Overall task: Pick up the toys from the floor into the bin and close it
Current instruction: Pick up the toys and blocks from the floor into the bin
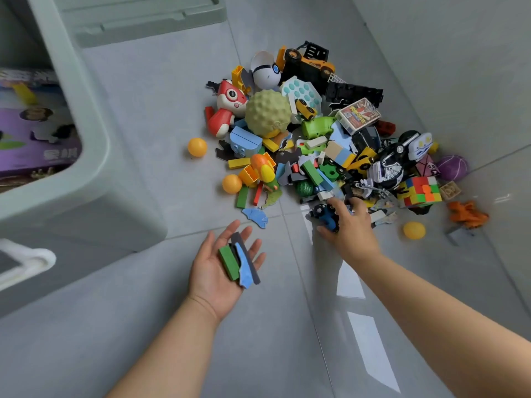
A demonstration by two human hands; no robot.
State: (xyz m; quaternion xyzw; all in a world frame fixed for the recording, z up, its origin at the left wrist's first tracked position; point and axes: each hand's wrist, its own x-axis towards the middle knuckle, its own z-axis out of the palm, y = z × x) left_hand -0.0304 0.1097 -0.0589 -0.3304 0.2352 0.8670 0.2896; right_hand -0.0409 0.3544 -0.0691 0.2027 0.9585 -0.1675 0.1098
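My left hand (222, 262) lies palm up with the fingers relaxed and nearly straight, right of the bin (86, 133) and on my near side of it. It cradles a green block (228, 261), a blue puzzle piece (244, 268) and a dark strip (245, 254), none of them gripped. My right hand (349, 225), further right of the bin, has its fingers curled round a blue toy car (326, 218) at the near edge of the toy pile (316, 139). The pile sits on the floor well apart from the bin, to its right. The bin stands open with boxes inside, and its lid (138, 21) lies flat just beyond it. I judge the car to be light, rigid plastic, best held across the body, since the wheels would likely roll under the fingers. The flat pieces in my left palm look thin and slippery and could slide off if the palm tilts on the way to the bin. The bumpy ball (267, 113) looks soft and would want a whole-hand grasp. The orange balls (197, 147), nearest the bin, are smooth and likely to roll away. Most of the task remains.
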